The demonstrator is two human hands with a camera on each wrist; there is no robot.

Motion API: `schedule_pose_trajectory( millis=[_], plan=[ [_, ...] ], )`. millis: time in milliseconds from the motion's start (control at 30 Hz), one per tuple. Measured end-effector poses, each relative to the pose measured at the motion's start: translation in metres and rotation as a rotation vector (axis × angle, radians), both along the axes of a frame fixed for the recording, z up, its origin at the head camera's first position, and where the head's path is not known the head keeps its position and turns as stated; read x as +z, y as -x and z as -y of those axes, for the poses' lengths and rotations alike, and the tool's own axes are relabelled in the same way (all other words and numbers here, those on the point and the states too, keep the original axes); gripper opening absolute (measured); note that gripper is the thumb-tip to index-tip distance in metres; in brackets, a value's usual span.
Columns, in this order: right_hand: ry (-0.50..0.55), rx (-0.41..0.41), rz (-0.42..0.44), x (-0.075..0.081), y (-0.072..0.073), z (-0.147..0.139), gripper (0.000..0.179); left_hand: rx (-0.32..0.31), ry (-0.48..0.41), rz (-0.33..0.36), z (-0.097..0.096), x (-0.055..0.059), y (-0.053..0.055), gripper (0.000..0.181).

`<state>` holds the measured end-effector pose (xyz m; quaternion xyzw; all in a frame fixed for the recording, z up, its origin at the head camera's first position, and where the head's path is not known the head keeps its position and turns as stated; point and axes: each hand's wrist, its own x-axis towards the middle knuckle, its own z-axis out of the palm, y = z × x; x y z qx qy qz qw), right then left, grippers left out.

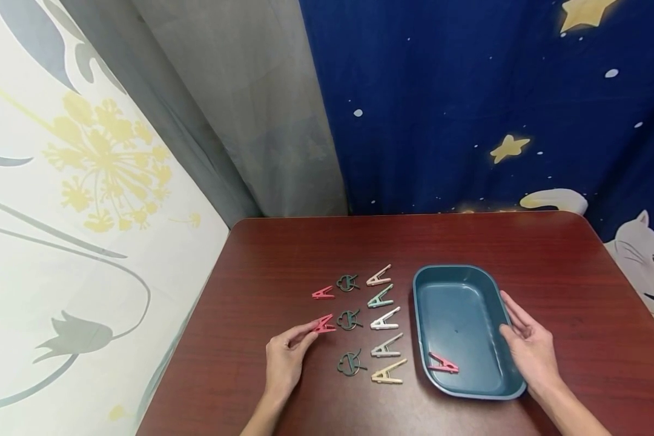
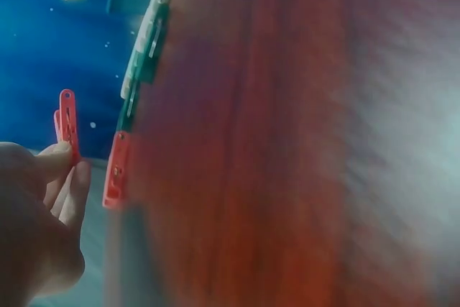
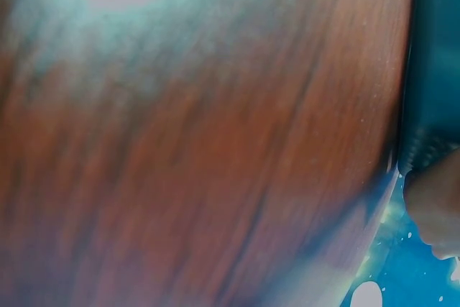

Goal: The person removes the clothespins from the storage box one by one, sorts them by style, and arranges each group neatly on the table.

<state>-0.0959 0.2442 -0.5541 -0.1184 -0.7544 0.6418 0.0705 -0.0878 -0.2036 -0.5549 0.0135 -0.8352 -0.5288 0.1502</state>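
Observation:
My left hand (image 1: 285, 361) pinches a red clothespin (image 1: 324, 324) between thumb and fingertips. In the left wrist view that clothespin (image 2: 67, 116) points up from the fingers, near another red clothespin (image 2: 116, 170) on the table. The other red clothespin (image 1: 323, 293) lies farther back in the head view. At the right, my right hand (image 1: 533, 353) grips the side of a blue plastic basin (image 1: 418, 327), thumb at the rim and fingers along the outside. One red clothespin (image 1: 443, 363) lies inside the basin. Only part of the right hand (image 3: 435, 203) shows in the right wrist view.
A column of dark green clips (image 1: 349, 320) stands between the left hand and a column of several pale clothespins (image 1: 385, 319), beside the basin. The brown table (image 1: 283, 248) meets a patterned wall on the left and curtains (image 1: 441, 121) behind.

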Motion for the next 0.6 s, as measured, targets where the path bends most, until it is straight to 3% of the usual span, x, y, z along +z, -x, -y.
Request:
schedule_pose_trajectory(
  millis=[333, 600],
  plan=[
    [0.014, 0.001, 0.01, 0.001, 0.0, -0.001, 0.062, 0.028, 0.14, 0.093, 0.01, -0.005, -0.007, 0.017],
    [0.054, 0.013, -0.021, -0.001, 0.0, -0.001, 0.062, -0.008, 0.165, 0.136, 0.016, -0.009, -0.008, 0.018]
  ],
)
